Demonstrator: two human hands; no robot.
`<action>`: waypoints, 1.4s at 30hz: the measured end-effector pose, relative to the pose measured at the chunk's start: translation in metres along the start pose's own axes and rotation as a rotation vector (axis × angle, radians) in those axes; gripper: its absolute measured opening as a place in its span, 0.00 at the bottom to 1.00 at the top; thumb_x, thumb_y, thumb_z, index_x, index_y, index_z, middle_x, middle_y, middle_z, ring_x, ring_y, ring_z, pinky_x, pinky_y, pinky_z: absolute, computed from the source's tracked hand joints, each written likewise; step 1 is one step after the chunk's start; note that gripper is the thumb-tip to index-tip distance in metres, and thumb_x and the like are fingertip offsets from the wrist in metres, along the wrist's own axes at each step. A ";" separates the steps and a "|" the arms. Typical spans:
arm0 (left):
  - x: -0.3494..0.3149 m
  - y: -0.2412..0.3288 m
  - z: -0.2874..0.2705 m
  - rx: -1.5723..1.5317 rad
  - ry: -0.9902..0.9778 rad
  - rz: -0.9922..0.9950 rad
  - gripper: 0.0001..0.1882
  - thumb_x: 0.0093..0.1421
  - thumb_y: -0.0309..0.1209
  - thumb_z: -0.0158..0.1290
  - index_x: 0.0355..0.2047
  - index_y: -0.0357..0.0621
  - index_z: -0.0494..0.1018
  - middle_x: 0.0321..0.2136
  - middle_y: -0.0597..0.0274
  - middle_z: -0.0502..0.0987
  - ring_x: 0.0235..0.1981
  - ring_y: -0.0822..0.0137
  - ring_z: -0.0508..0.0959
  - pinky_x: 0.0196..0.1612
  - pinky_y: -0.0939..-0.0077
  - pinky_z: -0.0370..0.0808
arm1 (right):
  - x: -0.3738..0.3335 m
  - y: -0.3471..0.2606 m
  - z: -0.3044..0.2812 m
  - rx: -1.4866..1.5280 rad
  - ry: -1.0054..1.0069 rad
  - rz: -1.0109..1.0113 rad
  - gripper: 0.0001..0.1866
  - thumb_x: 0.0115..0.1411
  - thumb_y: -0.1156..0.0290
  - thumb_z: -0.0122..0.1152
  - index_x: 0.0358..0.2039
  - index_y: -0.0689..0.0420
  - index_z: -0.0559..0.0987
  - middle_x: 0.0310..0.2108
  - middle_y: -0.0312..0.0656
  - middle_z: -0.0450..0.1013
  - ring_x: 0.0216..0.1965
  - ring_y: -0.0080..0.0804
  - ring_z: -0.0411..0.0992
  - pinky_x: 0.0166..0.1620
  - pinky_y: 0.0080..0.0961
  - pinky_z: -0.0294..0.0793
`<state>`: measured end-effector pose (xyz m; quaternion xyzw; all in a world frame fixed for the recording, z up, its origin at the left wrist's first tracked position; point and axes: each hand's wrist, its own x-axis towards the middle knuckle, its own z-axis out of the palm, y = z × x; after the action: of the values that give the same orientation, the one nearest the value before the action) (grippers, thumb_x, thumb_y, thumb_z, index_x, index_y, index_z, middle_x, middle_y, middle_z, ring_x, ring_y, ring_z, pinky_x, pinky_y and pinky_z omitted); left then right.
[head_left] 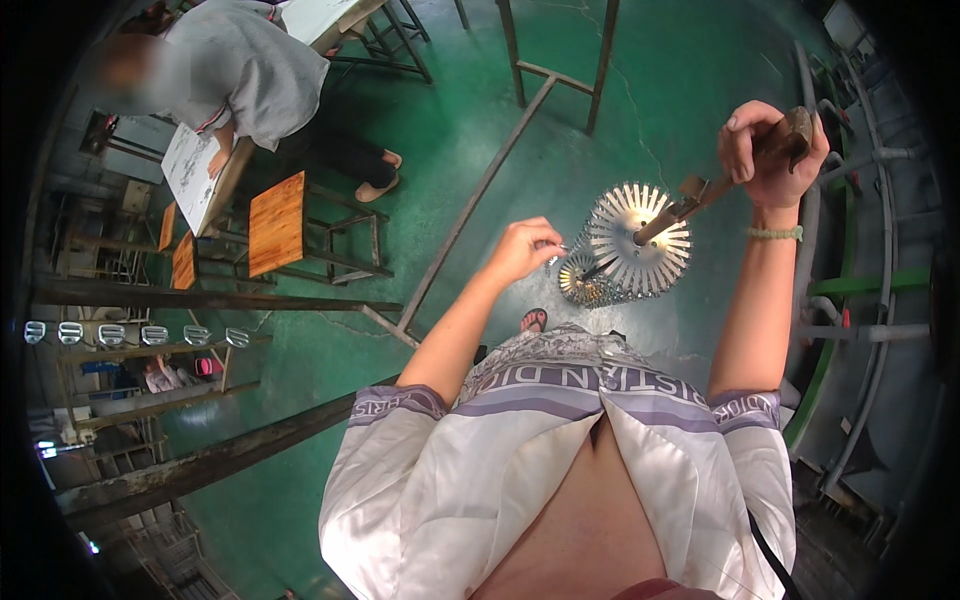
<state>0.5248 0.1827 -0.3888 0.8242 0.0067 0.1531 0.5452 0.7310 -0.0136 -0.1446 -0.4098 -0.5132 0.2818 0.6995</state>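
In front of me hangs a metal rack of stacked round discs on a central rod (660, 220). The large upper disc (612, 220) is silvery, with narrow pieces fanned round its rim. Lower down shows a smaller disc (577, 280), edged with many shiny bits. My right hand (762, 160), raised at the right, is closed round the rusty brown hook (797, 140) at the rod's top end. My left hand (525, 247) pinches a small shiny metal piece (556, 256) beside the smaller disc; its exact kind is too small to tell.
A co-worker (245, 75) leans over a white-topped table (195, 180) at upper left, near wooden stools (277, 224). Metal bars (480, 200) cross the green floor. Several golf iron heads (112, 335) hang in a row at left. Pipes (870, 180) run along the right.
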 end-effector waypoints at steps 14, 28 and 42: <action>-0.007 -0.048 0.067 0.265 -0.157 0.007 0.08 0.44 0.32 0.62 0.26 0.46 0.78 0.27 0.62 0.76 0.29 0.59 0.76 0.33 0.68 0.73 | -0.003 -0.001 0.000 0.010 -0.003 0.018 0.46 0.56 0.35 0.20 0.33 0.70 0.74 0.07 0.36 0.60 0.09 0.25 0.58 0.16 0.19 0.60; -0.004 -0.045 0.084 0.284 -0.207 -0.138 0.07 0.45 0.30 0.59 0.28 0.47 0.78 0.29 0.60 0.76 0.36 0.57 0.77 0.38 0.64 0.73 | 0.000 -0.002 0.017 0.025 0.158 -0.018 0.46 0.57 0.32 0.26 0.31 0.71 0.74 0.06 0.37 0.60 0.06 0.23 0.55 0.12 0.18 0.56; -0.047 0.280 -0.246 1.049 1.568 0.682 0.04 0.48 0.21 0.59 0.25 0.41 0.76 0.22 0.67 0.75 0.23 0.77 0.72 0.24 0.84 0.66 | -0.001 -0.007 0.028 0.033 0.056 -0.037 0.42 0.61 0.36 0.27 0.34 0.69 0.72 0.07 0.38 0.60 0.06 0.21 0.55 0.11 0.13 0.55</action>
<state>0.3729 0.2811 -0.0597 0.5845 0.1941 0.7789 -0.1184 0.7042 -0.0101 -0.1350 -0.3963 -0.4962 0.2656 0.7254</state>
